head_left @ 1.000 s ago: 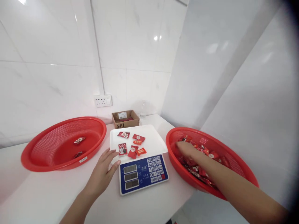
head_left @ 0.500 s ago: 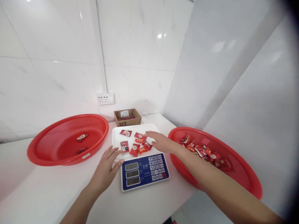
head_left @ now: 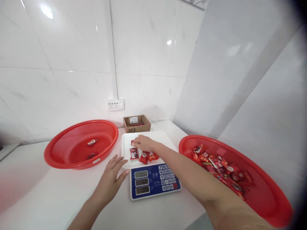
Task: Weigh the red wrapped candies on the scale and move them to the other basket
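Note:
My right hand (head_left: 144,143) reaches over the white weighing tray (head_left: 165,140), fingers closed at a red wrapped candy (head_left: 132,142) that is mostly covered by them. Just in front of it lies another red candy with a dark and white picture (head_left: 134,154). More red candies (head_left: 144,157) sit close together under my right wrist, partly hidden. My left hand (head_left: 111,175) is open beside the tray's front left corner, fingers spread and holding nothing. The tray belongs to a scale with a blue keypad panel (head_left: 155,174); my right forearm covers some of its keys.
On the left stands a red perforated basket (head_left: 55,153) with two wrapped candies (head_left: 92,142) visible inside. At the right, another red basket (head_left: 266,179) holds a heap of candies (head_left: 223,169). A cardboard box (head_left: 144,128) is behind the scale, below a wall socket (head_left: 116,105).
My right hand has moved left across the tray, from the clustered candies to the one at the back left. My left hand stays open near the tray's corner. The camera view has shifted.

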{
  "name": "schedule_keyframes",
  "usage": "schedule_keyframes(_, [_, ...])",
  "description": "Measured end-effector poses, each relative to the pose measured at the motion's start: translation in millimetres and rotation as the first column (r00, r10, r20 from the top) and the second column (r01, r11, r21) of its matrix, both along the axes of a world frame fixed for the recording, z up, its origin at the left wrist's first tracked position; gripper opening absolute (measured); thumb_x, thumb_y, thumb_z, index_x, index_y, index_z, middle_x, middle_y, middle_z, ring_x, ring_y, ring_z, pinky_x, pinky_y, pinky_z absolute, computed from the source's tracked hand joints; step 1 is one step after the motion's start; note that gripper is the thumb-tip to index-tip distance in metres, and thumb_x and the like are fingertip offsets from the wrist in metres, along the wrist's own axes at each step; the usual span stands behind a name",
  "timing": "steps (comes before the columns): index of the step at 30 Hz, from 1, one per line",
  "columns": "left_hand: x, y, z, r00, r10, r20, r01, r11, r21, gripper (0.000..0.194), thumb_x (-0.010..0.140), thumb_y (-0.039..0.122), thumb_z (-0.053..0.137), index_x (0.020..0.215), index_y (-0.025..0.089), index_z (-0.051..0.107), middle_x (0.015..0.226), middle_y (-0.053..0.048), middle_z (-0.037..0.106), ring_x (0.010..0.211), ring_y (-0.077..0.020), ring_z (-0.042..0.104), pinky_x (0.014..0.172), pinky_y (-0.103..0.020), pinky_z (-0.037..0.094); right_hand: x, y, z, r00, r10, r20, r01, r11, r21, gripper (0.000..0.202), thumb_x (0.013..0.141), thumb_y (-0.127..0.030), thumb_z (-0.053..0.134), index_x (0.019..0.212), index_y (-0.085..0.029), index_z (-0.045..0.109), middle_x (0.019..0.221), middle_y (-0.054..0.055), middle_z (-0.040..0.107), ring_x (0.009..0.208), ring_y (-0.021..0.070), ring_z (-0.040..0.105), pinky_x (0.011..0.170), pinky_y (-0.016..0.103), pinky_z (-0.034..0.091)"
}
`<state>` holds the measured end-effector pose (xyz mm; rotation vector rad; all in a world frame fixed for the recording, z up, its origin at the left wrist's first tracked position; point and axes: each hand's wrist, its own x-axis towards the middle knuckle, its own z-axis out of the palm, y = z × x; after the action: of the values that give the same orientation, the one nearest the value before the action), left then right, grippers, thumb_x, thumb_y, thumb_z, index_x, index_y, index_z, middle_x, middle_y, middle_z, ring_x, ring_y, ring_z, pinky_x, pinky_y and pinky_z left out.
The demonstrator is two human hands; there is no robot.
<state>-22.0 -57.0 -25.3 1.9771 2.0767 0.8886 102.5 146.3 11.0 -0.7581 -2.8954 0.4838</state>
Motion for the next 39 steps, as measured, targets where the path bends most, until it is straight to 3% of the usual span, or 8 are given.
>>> schedule_keyframes(3, [-2.7,-0.5,-1.6,1.0,0.006,0.002,-0.006,1.0,-0.01,0.037,0.088,0.045,0.041,0.117,0.026,0.056,0.132,-0.004,0.051,0.133,-0.0259,0.029,0.104,-0.048,0.033,28.0,-0.9,6.3,0.999,-0.043,-0.021,0.042,0.999,-0.028,0.042,0.089,-0.048,0.036,0.087,-0.02,0.068,0.094,0.006,0.069,0.1,0.0228,0.057,0.091,0.035,0.039])
schedule_keyframes(7, [-0.2,5.9,-2.0,1.0,-0.031,-0.006,0.031,1.0,-0.003,0.038,0.089,0.044,0.04,0.12,0.027,0.053,0.134,-0.003,0.049,0.134,-0.024,0.026,0.106,-0.046,0.031,70.6,-4.5,9.9,0.986,-0.158,-0.062,0.154,0.987,-0.051,0.045,0.092,-0.043,0.028,0.105,-0.017,0.063,0.112,0.01,0.063,0.105,0.0228,0.055,0.091,0.036,0.039])
schedule_keyframes(12, [10.0,19.4,6.6,0.993,-0.107,-0.052,0.103,0.991,-0.082,0.045,0.09,0.044,0.038,0.129,0.024,0.046,0.139,-0.005,0.044,0.136,-0.0241,0.023,0.108,-0.046,0.027,97.6,-20.5,2.4,0.978,-0.206,-0.033,0.202,0.974,-0.098,0.043,0.087,-0.035,0.04,0.124,-0.015,0.052,0.124,0.012,0.057,0.114,0.0239,0.052,0.096,0.037,0.038])
schedule_keyframes(16, [18.6,27.3,15.2,0.979,-0.171,-0.116,0.148,0.971,-0.186,0.046,0.09,0.043,0.039,0.13,0.021,0.045,0.139,-0.008,0.043,0.134,-0.0253,0.028,0.109,-0.049,0.019,100.5,-37.6,-1.5,0.997,-0.068,-0.021,0.065,0.99,-0.121,0.047,0.084,-0.031,0.047,0.131,-0.021,0.047,0.133,0.008,0.05,0.122,0.0224,0.045,0.101,0.036,0.034])
schedule_keyframes(21, [27.3,37.7,22.7,0.95,-0.254,-0.182,0.205,0.946,-0.251,0.045,0.092,0.043,0.034,0.13,0.022,0.043,0.138,-0.01,0.045,0.132,-0.0215,0.032,0.108,-0.05,0.018,99.5,-42.7,-4.2,0.998,-0.053,-0.032,0.051,0.997,-0.061,0.043,0.08,-0.024,0.053,0.123,-0.023,0.056,0.137,0.008,0.045,0.124,0.0243,0.042,0.103,0.038,0.033])
schedule_keyframes(26, [35.2,52.0,24.9,0.923,-0.299,-0.242,0.23,0.933,-0.277,0.05,0.09,0.049,0.034,0.131,0.023,0.042,0.138,-0.012,0.044,0.131,-0.0252,0.032,0.106,-0.055,0.019,97.9,-26.9,-8.9,0.993,-0.083,-0.087,0.083,0.997,-0.001,0.045,0.075,-0.007,0.049,0.115,-0.022,0.062,0.13,0.008,0.052,0.12,0.0225,0.047,0.102,0.037,0.035])
schedule_keyframes(31, [43.1,60.7,24.5,0.921,-0.289,-0.26,0.225,0.942,-0.251,0.045,0.089,0.048,0.037,0.128,0.026,0.047,0.138,-0.013,0.042,0.129,-0.0297,0.034,0.104,-0.056,0.023,93.5,-12.6,-8.3,0.974,-0.175,-0.143,0.175,0.984,-0.01,0.043,0.079,-0.017,0.05,0.122,-0.019,0.056,0.128,0.01,0.053,0.12,0.0228,0.047,0.102,0.039,0.034])
schedule_keyframes(39, [43.3,67.2,22.5,0.914,-0.31,-0.263,0.245,0.936,-0.251,0.045,0.088,0.046,0.04,0.128,0.026,0.047,0.139,-0.012,0.042,0.13,-0.0325,0.032,0.104,-0.056,0.023,95.4,-2.6,-12.0,0.993,-0.103,-0.063,0.103,0.995,0.007,0.034,0.085,-0.017,0.041,0.11,-0.022,0.065,0.115,0.007,0.063,0.11,0.0224,0.053,0.098,0.038,0.036])
